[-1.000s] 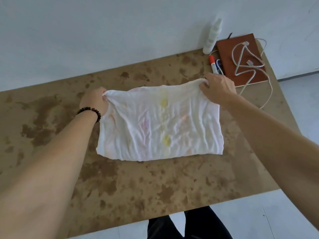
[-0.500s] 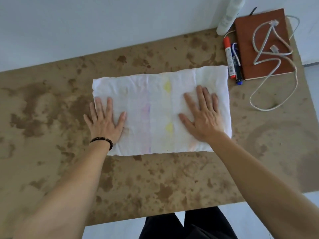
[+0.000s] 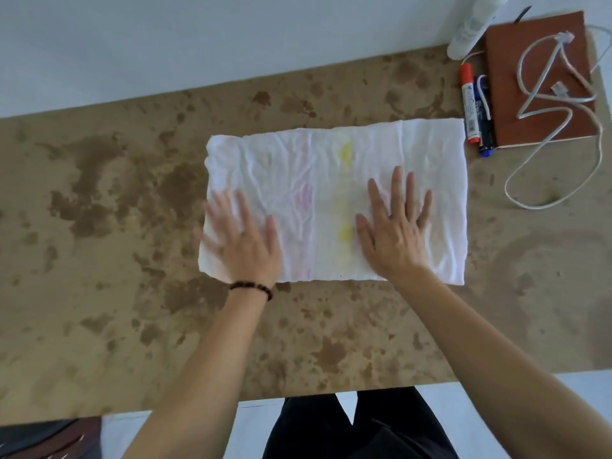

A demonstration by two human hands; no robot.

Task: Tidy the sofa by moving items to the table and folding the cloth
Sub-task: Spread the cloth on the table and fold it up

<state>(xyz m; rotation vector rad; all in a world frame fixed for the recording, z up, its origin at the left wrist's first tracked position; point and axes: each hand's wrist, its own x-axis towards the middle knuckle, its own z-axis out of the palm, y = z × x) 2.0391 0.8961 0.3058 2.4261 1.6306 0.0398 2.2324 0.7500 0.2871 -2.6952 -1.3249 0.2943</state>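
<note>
**Two flat hands on one folded cloth**

One white cloth [image 3: 331, 167] lies spread as a rectangle on the tabletop [image 3: 99, 226], a little right of the middle. It is creased and carries faint yellow and pink-purple marks down its centre.

Two hands lie on its near half. The left hand [image 3: 241, 240] is blurred; it lies palm down near the cloth's left edge with its fingers [image 3: 240, 207] straight and spread, grasping nothing. One dark beaded bracelet [image 3: 251, 288] circles that wrist. The right hand [image 3: 395, 240] lies palm down right of the yellow marks, its fingers [image 3: 395, 190] likewise straight and fanned out flat on the fabric, with nothing held.

Beyond the cloth's far right corner lie two markers side by side: one with red ends [image 3: 470, 107] and one blue [image 3: 484, 130]. Behind them stands one white bottle [image 3: 470, 31], its top cut off by the frame. Just right of the markers lies one reddish-brown notebook [image 3: 503, 111], and one white cable [image 3: 536, 207] loops across its cover and out onto the tabletop.

The tabletop is tan with dark brown mottled stains. It stands against a plain white wall [image 3: 198, 34]. Below the near edge show a pale floor [image 3: 251, 432] and the person's black trousers [image 3: 347, 432].
</note>
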